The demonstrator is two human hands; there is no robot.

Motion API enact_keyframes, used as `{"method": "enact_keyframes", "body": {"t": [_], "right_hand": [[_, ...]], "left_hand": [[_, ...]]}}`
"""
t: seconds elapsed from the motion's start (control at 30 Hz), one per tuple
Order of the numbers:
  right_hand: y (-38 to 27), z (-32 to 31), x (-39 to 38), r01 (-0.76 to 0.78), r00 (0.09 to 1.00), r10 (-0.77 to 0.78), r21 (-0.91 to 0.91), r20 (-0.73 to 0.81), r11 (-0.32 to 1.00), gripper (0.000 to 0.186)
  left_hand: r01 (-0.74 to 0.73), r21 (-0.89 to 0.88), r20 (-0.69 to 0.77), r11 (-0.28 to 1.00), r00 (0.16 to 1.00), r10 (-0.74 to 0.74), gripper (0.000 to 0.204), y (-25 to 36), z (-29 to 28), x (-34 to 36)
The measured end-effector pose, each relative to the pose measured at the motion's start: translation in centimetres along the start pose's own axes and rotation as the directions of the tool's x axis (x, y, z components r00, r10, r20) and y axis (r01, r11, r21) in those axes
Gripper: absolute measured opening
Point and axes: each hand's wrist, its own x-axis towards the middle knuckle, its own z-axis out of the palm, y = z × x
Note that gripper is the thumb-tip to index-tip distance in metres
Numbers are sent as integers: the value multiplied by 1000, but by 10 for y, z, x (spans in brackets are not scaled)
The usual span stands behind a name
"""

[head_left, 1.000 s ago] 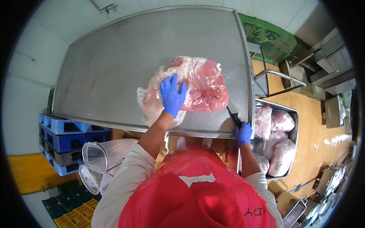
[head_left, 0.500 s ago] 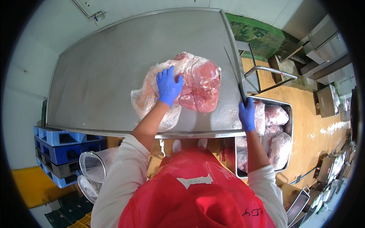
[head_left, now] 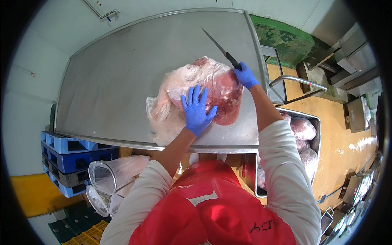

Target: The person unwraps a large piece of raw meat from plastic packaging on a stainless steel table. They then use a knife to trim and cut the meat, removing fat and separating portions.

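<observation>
A large piece of raw meat point(head_left: 227, 96), partly covered by a clear plastic bag point(head_left: 165, 102), lies near the front edge of the steel table point(head_left: 118, 77). My left hand point(head_left: 197, 112), in a blue glove, rests on it with fingers spread and palm down. Wrapped round the black handle of a long knife point(head_left: 222, 49) is my right hand point(head_left: 246, 76), also gloved, at the meat's far right side. The blade points away and to the left, above the tabletop beyond the meat.
Right of the table stands a steel tub point(head_left: 318, 143) with several bagged meat pieces point(head_left: 304, 130). A cart with a metal handle point(head_left: 300, 78) is beyond it. Blue pallets point(head_left: 73, 157) are stacked at the left, beside a hoop holding a clear plastic bag point(head_left: 102, 177).
My right hand has brought the knife from the table's right edge up and left to the meat. My left hand has shifted slightly right and down, its fingers spreading on the meat.
</observation>
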Motion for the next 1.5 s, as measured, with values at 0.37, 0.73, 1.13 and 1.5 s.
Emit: {"method": "enact_keyframes", "body": {"t": [0.37, 0.73, 1.13, 1.5], "right_hand": [[8, 26, -159, -57, 998, 57, 345, 11, 937, 29], [-57, 12, -315, -403, 915, 343, 543, 214, 737, 23], [-73, -95, -345, -20, 994, 10, -99, -108, 995, 54], [-173, -195, -212, 310, 919, -83, -576, 386, 756, 40]], "left_hand": [[-60, -69, 38, 996, 997, 62, 103, -132, -20, 29], [374, 83, 271, 924, 884, -382, 99, -98, -46, 85], [154, 33, 318, 988, 935, -156, 95, -121, -33, 99], [373, -20, 325, 928, 880, -347, 111, -115, -33, 116]]}}
